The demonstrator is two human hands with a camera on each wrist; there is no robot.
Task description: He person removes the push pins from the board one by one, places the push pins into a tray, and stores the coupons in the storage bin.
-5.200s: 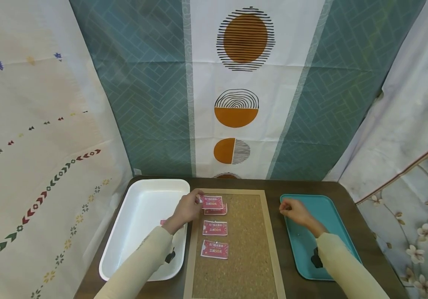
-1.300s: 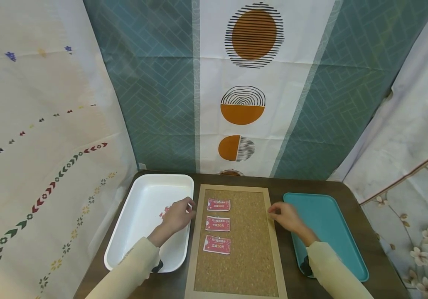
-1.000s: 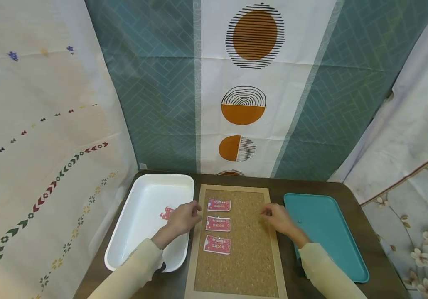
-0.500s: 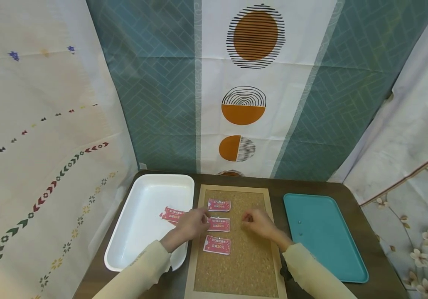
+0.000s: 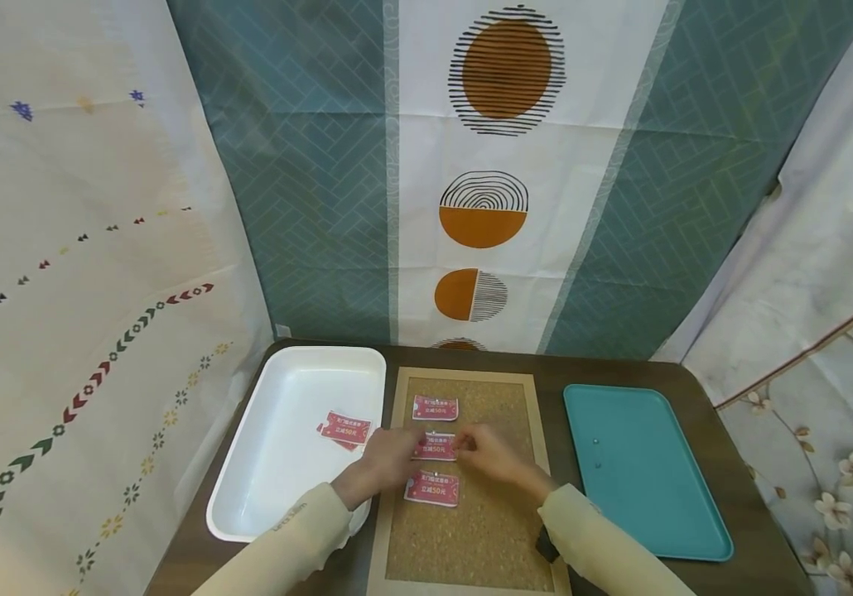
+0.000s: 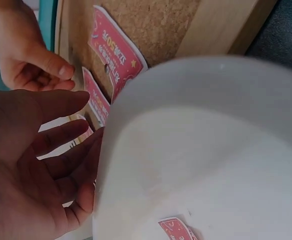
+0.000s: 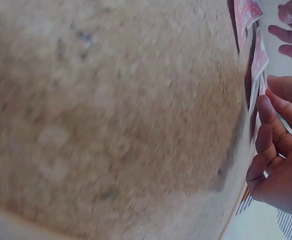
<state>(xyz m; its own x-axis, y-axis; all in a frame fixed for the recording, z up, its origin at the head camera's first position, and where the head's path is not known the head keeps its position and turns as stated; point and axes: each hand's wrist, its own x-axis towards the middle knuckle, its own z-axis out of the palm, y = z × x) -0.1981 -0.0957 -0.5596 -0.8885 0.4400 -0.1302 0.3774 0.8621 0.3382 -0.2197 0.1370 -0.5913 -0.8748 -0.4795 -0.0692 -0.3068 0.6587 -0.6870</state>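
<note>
Right hand [image 5: 495, 455] and left hand [image 5: 391, 458] have drawn together since half a second ago, flanking the middle pink coupon [image 5: 437, 448]. It lies on the corkboard [image 5: 479, 538], long axis running left to right between them, neither clearly nearer. The left's fingers are loosely bent, apparently empty; whether the right's curled fingers pinch anything, I cannot tell.

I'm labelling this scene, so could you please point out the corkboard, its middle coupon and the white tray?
Corkboard [image 5: 471, 550], head view: bare cork near the bottom edge.
Middle coupon [image 5: 437, 448], head view: the middle of its printed front.
White tray [image 5: 270, 463], head view: bare floor towards its left wall.
</note>
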